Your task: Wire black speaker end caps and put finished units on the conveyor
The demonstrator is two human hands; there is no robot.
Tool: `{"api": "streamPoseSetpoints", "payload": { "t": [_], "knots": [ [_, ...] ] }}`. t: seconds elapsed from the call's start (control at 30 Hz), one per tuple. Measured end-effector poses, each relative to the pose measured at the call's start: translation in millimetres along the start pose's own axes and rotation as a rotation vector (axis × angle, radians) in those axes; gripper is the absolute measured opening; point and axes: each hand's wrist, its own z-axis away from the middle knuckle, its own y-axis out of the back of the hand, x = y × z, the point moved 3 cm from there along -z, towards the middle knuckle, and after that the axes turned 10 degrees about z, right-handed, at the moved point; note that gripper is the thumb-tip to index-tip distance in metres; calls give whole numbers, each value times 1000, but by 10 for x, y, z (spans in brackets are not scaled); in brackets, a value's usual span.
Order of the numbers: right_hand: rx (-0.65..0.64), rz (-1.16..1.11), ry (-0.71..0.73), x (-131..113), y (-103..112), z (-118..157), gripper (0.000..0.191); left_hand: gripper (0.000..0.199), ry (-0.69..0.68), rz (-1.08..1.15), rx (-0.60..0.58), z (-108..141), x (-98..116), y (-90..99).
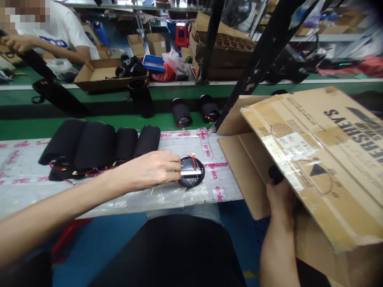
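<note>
My left hand (160, 169) has its fingers closed on the left edge of a round black part (192, 181), which rests on the plastic-covered bench (131, 201) and has red wires and a white strip on top. Inside the open cardboard box (305, 159) at the right is my right hand (279, 191), partly hidden by the flap; its fingers are at a dark object (275, 174) that is only partly visible. Left of my left hand, several black fabric-covered cylinders (95, 145) lie side by side, with red wires at their near ends.
On the green conveyor lie two black cylinders (181, 112) (209, 107) with wires. A dark metal post (254, 63) rises beside the box. Across the line, a person in a white shirt (67, 30) holds a black item near an open carton (101, 73).
</note>
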Motion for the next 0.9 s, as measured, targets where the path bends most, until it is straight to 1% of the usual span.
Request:
{"api": "streamPoseSetpoints", "payload": {
  "t": [0.1,0.17,0.23,0.3,0.33,0.37,0.4,0.47,0.5,0.57,0.63,0.67,0.73,0.83,0.9],
  "knots": [
    [32,-40,-18,-106,79,34,76,40,56,-51,1,29,65,-8],
    [48,-137,-15,-294,124,97,80,33,99,-37,69,69,128,-29],
    [18,-356,14,-544,128,186,83,23,169,3,203,108,188,-69],
    [-69,-635,64,-808,90,277,77,15,271,25,402,132,229,-131],
    [-117,-738,88,-928,65,315,73,11,331,22,503,134,243,-176],
    [-167,-808,109,-1034,42,345,69,9,390,8,588,126,252,-230],
    [-220,-837,134,-1127,24,366,65,13,440,-14,653,107,260,-291],
    [-308,-788,231,-1285,16,393,60,18,515,-50,708,34,262,-423],
    [-325,-730,297,-1351,28,402,60,19,543,-60,722,-12,258,-480],
    [-294,-552,414,-1456,58,420,61,20,592,-66,749,-107,242,-563],
    [-246,-346,469,-1518,61,447,68,19,622,-53,776,-198,228,-600],
    [-253,-260,486,-1532,42,465,72,19,630,-41,783,-240,223,-605],
    [-307,-149,527,-1521,-19,496,77,20,641,-8,787,-310,215,-600],
    [-330,-116,589,-1433,-101,490,82,27,654,59,796,-370,199,-582],
    [-314,-153,603,-1373,-140,455,77,28,658,130,812,-390,186,-584]
  ]
}}
